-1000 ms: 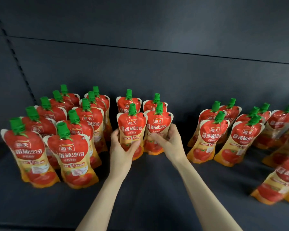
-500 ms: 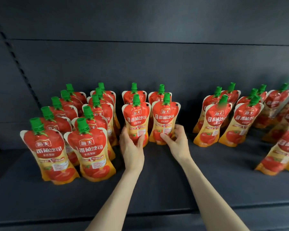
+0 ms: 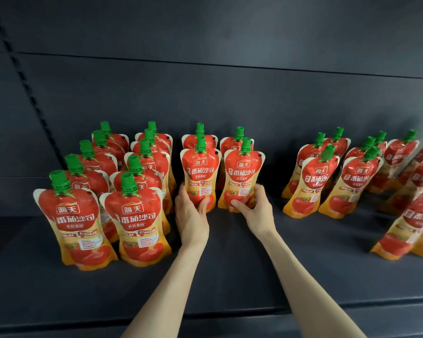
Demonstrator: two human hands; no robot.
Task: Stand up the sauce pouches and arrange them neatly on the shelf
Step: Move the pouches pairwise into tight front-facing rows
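Red and yellow tomato sauce pouches with green caps stand on a dark shelf [image 3: 230,276]. My left hand [image 3: 192,215] grips the base of one upright pouch [image 3: 200,172] in the middle. My right hand [image 3: 254,208] grips the base of the pouch beside it [image 3: 244,174]. Two more pouches [image 3: 235,142] stand right behind these. At the left, two tidy rows of pouches [image 3: 132,215] run front to back. At the right, a looser group of pouches [image 3: 352,181] stands, some leaning.
At the far right several pouches [image 3: 410,228] lean or lie tilted against each other. The shelf's back wall [image 3: 230,93] rises just behind the rows. The shelf's front edge [image 3: 230,313] runs below my forearms.
Both hands have kept hold of the two middle pouches and slid them a little deeper onto the shelf, close against the pair behind. My view has shifted right and up.
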